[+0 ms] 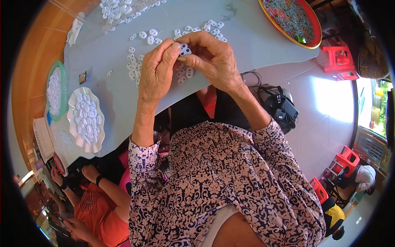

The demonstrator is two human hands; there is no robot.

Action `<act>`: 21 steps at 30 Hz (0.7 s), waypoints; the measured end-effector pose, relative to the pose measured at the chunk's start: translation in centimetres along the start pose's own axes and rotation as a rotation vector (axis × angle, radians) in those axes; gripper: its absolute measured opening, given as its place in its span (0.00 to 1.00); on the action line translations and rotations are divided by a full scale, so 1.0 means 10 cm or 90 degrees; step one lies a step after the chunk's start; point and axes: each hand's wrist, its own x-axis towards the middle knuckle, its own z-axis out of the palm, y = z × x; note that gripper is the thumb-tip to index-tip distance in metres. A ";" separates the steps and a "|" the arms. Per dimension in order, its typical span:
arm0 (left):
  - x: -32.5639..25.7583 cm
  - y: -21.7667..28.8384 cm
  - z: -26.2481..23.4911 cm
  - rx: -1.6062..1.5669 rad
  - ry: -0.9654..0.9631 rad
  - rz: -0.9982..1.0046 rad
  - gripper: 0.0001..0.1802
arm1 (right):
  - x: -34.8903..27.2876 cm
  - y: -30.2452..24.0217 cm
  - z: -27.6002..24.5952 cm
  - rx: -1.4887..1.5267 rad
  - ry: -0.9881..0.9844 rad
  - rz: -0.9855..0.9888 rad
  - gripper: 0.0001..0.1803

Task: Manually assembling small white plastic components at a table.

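- While both hands meet over the grey table [251, 39], a small white piece [185, 49] with dark round holes sits between their fingers, right of the scalloped white dish [96, 147] and beyond it.
- From where I stand, the left hand [157, 68] is the nearer to the dish, thumb and fingertips pinching the piece's left side.
- Farther right of the dish, the right hand [216, 57] grasps the other side, fingers arched over the piece, thumb under it; how hard either presses, I can't tell.
- Its holed face looks up at the wearer; fingertips cover its ends, so the long axis is unclear.
- Left forearm stands almost straight out; the right slants in, leaning dishward.
- Loose white pieces [132, 75] lie just beside the left hand, between it and the dish.
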 end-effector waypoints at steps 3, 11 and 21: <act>0.00 -0.03 -0.03 0.019 -0.007 0.019 0.16 | 0.00 -0.03 0.00 -0.020 0.004 -0.008 0.18; -0.01 -0.06 -0.06 -0.009 -0.011 0.028 0.16 | -0.01 -0.06 -0.01 -0.061 -0.026 -0.023 0.17; 0.02 -0.04 -0.03 -0.021 -0.022 0.015 0.16 | 0.00 -0.05 -0.01 -0.062 -0.005 -0.050 0.16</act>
